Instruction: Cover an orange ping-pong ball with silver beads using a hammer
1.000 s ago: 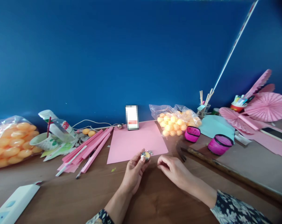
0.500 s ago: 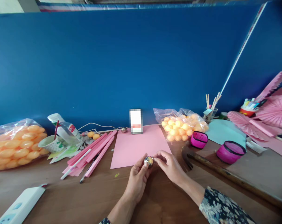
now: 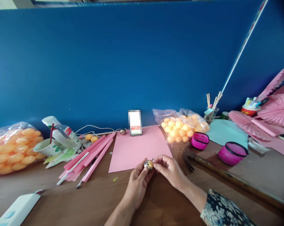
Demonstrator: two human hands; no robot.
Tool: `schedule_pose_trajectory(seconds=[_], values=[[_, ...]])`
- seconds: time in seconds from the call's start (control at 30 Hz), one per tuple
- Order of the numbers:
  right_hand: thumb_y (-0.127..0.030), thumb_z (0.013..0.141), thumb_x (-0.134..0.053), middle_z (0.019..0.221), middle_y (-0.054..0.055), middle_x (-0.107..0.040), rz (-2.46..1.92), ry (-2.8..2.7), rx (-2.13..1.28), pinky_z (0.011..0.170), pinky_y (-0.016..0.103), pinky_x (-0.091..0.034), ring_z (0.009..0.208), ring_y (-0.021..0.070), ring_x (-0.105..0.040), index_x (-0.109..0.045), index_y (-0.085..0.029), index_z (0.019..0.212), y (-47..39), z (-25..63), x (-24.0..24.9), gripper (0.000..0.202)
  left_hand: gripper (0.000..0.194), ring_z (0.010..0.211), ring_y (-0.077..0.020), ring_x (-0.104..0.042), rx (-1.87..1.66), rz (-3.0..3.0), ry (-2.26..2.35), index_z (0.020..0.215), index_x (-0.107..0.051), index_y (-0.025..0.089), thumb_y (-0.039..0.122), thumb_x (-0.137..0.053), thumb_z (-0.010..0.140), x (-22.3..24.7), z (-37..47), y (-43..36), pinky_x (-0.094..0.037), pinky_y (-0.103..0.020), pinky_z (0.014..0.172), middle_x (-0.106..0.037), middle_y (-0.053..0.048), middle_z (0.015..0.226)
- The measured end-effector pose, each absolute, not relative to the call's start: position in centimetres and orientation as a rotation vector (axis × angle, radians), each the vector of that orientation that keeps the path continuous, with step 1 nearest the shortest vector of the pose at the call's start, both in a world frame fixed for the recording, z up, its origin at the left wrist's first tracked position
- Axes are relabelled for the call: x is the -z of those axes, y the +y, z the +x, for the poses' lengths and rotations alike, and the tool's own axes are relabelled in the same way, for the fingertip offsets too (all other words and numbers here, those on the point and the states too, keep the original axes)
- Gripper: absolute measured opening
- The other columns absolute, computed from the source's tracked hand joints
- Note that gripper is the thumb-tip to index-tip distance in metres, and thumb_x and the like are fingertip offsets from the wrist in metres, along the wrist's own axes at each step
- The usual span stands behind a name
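My left hand (image 3: pixel 138 180) holds a small shiny silver ball (image 3: pixel 148 164) between thumb and fingers, with a yellowish tone on one side of it. From the right, my right hand (image 3: pixel 169 168) pinches a tiny metallic bit at the ball's edge, too small to make out clearly. Both hands are above the table, just in front of a pink paper sheet (image 3: pixel 137 147). A second shiny ball (image 3: pixel 122 131) rests near the sheet's far left corner, by a propped phone (image 3: pixel 135 123) whose screen is blurred out.
Left are pink paper strips (image 3: pixel 92 157), a bag of orange balls (image 3: pixel 15 150), a paper cup (image 3: pixel 48 147), a plastic bottle (image 3: pixel 62 133) and a power strip (image 3: pixel 17 208). Right are another ball bag (image 3: pixel 177 128), magenta baskets (image 3: pixel 231 156), a hammer (image 3: pixel 226 175) and paper fans (image 3: pixel 278 110).
The view has shifted slightly. My hands stay together at the ball, which appears turned a little, and my right fingers still pinch at its edge.
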State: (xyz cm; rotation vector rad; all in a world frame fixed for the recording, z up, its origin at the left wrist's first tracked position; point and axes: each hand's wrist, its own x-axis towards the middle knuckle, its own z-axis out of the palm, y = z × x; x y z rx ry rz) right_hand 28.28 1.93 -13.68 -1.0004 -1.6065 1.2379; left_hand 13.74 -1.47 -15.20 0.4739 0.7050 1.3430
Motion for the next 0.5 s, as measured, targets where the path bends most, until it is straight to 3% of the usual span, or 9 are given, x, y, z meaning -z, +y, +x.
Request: schedule_pose_trajectory(seconds=[0.5], values=[[-0.029, 0.086, -0.046, 0.082, 0.002, -0.065, -1.023, -1.755, -0.971, 0.071, 0.025, -0.047, 0.077, 0.0164, -0.06, -0.059, -0.019, 0.085, 1.53, 28.41, 12.97, 0.017, 0.038, 0.105, -0.0207, -0.058, -1.342, 0.497, 0.744, 0.111, -0.059, 0.016, 0.02, -0.065, 0.073, 14.92, 13.68, -1.41, -0.036, -0.037, 0.101, -0.066, -0.009, 0.107]])
